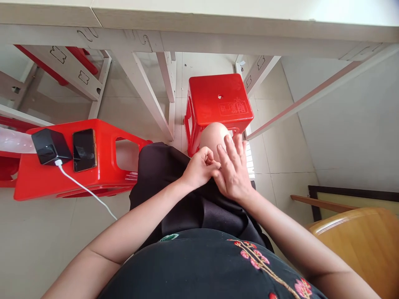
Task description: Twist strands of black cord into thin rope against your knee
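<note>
I sit looking down at my lap. My left hand point(201, 166) is curled into a loose fist, its fingertips pinched against the side of my right hand. My right hand point(232, 166) lies flat with fingers stretched out over my knee point(213, 135) and black skirt point(174, 182). I cannot make out anything between the left fingers. Both hands touch each other above the lap.
A red plastic stool point(220, 99) stands just ahead of my knee. Another red stool point(93, 166) at my left carries a phone point(84, 149) and a black charger block point(50, 145) with a white cable point(87, 189). A white table point(199, 25) spans above. A wooden chair point(358, 236) sits right.
</note>
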### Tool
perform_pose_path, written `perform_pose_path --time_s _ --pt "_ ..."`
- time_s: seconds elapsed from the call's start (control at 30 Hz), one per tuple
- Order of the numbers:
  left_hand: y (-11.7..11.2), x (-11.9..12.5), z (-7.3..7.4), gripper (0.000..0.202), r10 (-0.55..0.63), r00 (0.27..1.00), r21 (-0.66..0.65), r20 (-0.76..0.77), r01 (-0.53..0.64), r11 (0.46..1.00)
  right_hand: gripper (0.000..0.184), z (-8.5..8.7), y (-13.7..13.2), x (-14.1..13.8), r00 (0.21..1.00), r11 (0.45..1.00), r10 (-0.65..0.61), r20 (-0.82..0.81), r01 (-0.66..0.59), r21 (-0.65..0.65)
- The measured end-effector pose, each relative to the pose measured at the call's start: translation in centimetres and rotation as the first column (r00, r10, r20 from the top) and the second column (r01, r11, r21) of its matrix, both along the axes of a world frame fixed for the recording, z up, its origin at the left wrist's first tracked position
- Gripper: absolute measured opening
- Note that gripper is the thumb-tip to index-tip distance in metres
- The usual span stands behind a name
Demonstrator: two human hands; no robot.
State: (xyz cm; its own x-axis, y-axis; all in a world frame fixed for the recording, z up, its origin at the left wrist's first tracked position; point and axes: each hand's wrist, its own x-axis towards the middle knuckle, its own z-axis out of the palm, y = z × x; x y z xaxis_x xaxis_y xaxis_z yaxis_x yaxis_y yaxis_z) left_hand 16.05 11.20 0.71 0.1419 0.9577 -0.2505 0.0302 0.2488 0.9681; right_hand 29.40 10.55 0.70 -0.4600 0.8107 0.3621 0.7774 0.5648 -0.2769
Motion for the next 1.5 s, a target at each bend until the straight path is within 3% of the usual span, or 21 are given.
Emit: perform_pose_path --time_s 0.1,0.23,0.33,0.4,0.47,0.57,0.6,0.67,0.7,0.77,0.87,1.0,1.2,1.33,1.5 --pt "-0.9 0.8 0.3 0.028 0.032 0.998 -0.030 -0.047 -0.033 0.999 0.074 -0.7 -3.1 1.1 0.998 0.989 0.012 0.067 -0.002 -0.145" --pt "-1.2 1.3 0.0 0.026 0.121 0.989 -0.005 -0.080 -0.122 0.993 0.080 -1.5 -4.7 1.9 0.997 0.976 -0.074 0.029 0.078 -0.203" --pt "-1.2 1.3 -0.2 0.025 0.137 0.986 0.008 -0.095 -0.137 0.991 0.067 -1.1 -5.6 2.6 0.986 0.966 -0.164 0.023 0.165 -0.200" --pt "-1.4 1.2 -0.2 0.025 0.127 0.986 0.002 -0.106 -0.127 0.992 0.047 -0.3 -6.6 3.4 0.976 0.946 -0.219 0.006 0.214 -0.246" --pt "-1.6 1.2 -0.2 0.025 0.128 0.987 -0.003 -0.092 -0.129 0.992 0.029 0.7 -7.8 4.6 0.972 0.901 -0.235 -0.007 0.215 -0.377" --pt "-1.9 1.2 -0.3 0.025 0.149 0.988 -0.009 -0.047 -0.150 0.989 0.030 2.1 -8.6 6.1 0.981 0.785 -0.191 0.040 0.177 -0.594" --pt "-1.9 1.3 -0.3 0.025 0.155 0.987 -0.007 -0.042 -0.155 0.988 0.029 2.4 -8.3 6.3 0.983 0.783 -0.174 0.052 0.171 -0.599" --pt "-1.9 1.4 -0.4 0.025 0.155 0.986 -0.002 -0.053 -0.156 0.988 0.022 2.6 -6.9 6.0 0.990 0.870 -0.137 0.035 0.137 -0.474" --pt "-1.8 1.4 -0.5 0.025 0.149 0.987 0.000 -0.059 -0.149 0.989 0.027 2.4 -5.8 5.6 0.993 0.919 -0.117 0.020 0.116 -0.377" --pt "-1.6 1.5 -0.6 0.026 0.127 0.990 0.008 -0.056 -0.126 0.992 0.055 1.7 -3.3 4.3 0.996 0.967 -0.092 0.008 0.091 -0.238" --pt "-1.1 1.4 -0.4 0.026 0.108 0.994 0.035 -0.032 -0.107 0.994 0.074 0.2 0.1 2.2 0.995 0.948 -0.098 0.027 0.102 -0.302" --pt "-0.1 1.3 0.2 0.028 0.169 0.986 0.065 -0.001 -0.169 0.984 0.067 -0.8 3.1 0.6 0.988 0.910 -0.156 0.009 0.147 -0.388" --pt "1.0 0.4 0.0 0.029 0.235 0.971 0.047 0.038 -0.237 0.970 0.060 0.0 5.9 -1.3 0.961 0.896 -0.278 0.013 0.264 -0.358" --pt "1.8 -0.5 -0.3 0.029 0.286 0.951 -0.014 0.118 -0.287 0.958 0.061 0.7 6.8 -2.7 0.951 0.888 -0.306 0.048 0.303 -0.346" --pt "2.5 -1.1 0.3 0.032 0.289 0.945 -0.103 0.153 -0.275 0.956 0.063 1.2 7.5 -3.4 0.947 0.874 -0.307 0.099 0.321 -0.365"
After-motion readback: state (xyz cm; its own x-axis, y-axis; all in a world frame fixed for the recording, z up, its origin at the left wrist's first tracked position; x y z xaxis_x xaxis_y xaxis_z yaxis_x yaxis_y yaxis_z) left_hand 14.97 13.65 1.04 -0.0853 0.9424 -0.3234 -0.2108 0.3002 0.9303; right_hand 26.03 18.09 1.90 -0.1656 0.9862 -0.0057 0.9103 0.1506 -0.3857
